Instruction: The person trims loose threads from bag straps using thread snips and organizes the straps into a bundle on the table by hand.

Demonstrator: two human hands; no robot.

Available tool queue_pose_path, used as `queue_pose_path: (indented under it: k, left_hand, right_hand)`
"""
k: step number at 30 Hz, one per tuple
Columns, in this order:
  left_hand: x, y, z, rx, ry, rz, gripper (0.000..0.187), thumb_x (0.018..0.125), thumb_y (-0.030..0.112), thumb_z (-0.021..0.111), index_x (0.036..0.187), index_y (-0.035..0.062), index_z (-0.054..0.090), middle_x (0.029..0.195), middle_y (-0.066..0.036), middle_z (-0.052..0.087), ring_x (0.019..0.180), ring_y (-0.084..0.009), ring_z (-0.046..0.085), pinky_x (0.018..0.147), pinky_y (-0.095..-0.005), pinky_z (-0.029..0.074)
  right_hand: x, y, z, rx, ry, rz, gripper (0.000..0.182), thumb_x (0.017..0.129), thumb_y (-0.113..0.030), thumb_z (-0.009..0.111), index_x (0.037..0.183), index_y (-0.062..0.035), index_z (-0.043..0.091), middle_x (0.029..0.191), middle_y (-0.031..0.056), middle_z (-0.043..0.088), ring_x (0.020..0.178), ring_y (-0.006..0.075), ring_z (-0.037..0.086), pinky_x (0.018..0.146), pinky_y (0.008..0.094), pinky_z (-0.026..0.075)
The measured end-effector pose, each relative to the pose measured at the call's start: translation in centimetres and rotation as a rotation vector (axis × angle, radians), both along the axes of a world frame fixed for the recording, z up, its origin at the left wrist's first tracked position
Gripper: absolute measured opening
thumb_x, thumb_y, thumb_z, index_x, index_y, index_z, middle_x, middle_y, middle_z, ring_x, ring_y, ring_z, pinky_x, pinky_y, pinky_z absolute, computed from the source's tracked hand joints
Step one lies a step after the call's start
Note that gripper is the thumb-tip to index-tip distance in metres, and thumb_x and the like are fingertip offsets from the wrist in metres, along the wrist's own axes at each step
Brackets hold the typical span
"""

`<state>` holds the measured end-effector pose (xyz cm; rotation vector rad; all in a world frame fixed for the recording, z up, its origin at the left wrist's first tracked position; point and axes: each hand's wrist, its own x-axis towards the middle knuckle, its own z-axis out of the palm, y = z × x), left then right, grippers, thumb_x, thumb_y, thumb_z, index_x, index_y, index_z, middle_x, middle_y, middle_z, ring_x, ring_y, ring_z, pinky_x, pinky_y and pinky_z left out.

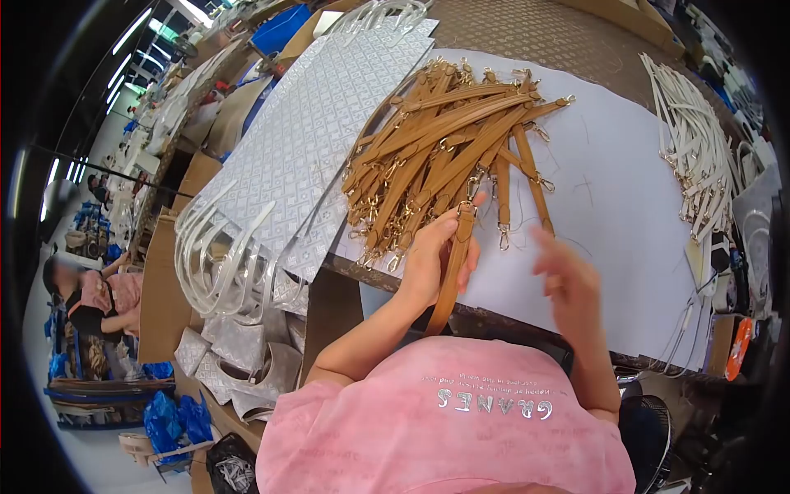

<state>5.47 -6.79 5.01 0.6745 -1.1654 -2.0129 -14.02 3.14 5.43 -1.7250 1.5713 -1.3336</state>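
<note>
The left hand [426, 259] grasped one strap [450, 288], the pile [469, 123] at twelve o'clock, a handling step seemingly needing steadiness next; the blurred right hand [569, 280] had unclear grip.

The person wears a pink shirt [448, 440] of soft-looking cloth, its colour slightly mottled, with a rounded, loose body at the near edge of the view; across it run large silver capitals [504, 406], shiny and rather blocky, which appear to spell GRANES and stand upside down from this viewpoint; just beyond them, on the far side, sit smaller pale lines of lettering [485, 380], too small to read surely; faint darker-pink lettering [317, 454] shows in the cloth at the near left; the sleeves [300, 403] are short, leaving the forearms bare; both hands, left [426, 259] and right [569, 280], are ungloved, the right one blurred.
</note>
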Motion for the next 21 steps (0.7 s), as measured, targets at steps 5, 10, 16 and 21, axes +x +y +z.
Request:
queue_pose_path:
  k: [5, 10, 16, 21]
  left_hand:
    - [1.2, 0.4, -0.1, 0.005, 0.039, 0.026, 0.057, 0.097, 0.032, 0.031, 0.143, -0.0018, 0.034, 0.065, -0.008, 0.055, 0.044, -0.0117, 0.046, 0.039, -0.0245, 0.042]
    - [2.0, 0.4, -0.3, 0.015, 0.029, 0.042, 0.056, 0.098, 0.032, 0.03, 0.143, -0.001, 0.037, 0.067, -0.007, 0.056, 0.045, -0.0112, 0.047, 0.039, -0.0241, 0.042]
    - [2.3, 0.4, -0.5, 0.066, 0.032, 0.044, 0.057, 0.098, 0.032, 0.029, 0.143, -0.0026, 0.035, 0.066, -0.008, 0.055, 0.045, -0.0115, 0.046, 0.039, -0.0239, 0.042]
    - [2.7, 0.2, -1.0, 0.079, 0.067, 0.028, 0.057, 0.099, 0.032, 0.028, 0.142, -0.0038, 0.035, 0.066, -0.008, 0.055, 0.045, -0.0117, 0.046, 0.039, -0.0239, 0.042]
  right_hand:
    - [4.0, -2.4, 0.6, -0.105, 0.372, 0.087, 0.05, 0.077, 0.004, 0.057, 0.124, -0.014, 0.063, 0.072, 0.006, 0.056, 0.059, 0.0182, 0.056, 0.051, 0.0294, 0.045]
    - [5.1, -3.2, 0.8, -0.187, 0.503, 0.046, 0.05, 0.074, 0.006, 0.057, 0.118, -0.0152, 0.067, 0.071, 0.0049, 0.058, 0.058, 0.021, 0.057, 0.05, 0.0301, 0.046]
    - [5.8, -3.7, 0.8, -0.262, 0.474, 0.035, 0.048, 0.073, 0.006, 0.057, 0.115, -0.0139, 0.069, 0.072, 0.0042, 0.061, 0.057, 0.0207, 0.057, 0.05, 0.0303, 0.046]
    - [6.1, -3.8, 0.6, -0.276, 0.505, 0.039, 0.046, 0.072, 0.006, 0.059, 0.114, -0.0122, 0.068, 0.075, 0.0045, 0.063, 0.058, 0.0207, 0.058, 0.051, 0.0302, 0.047]
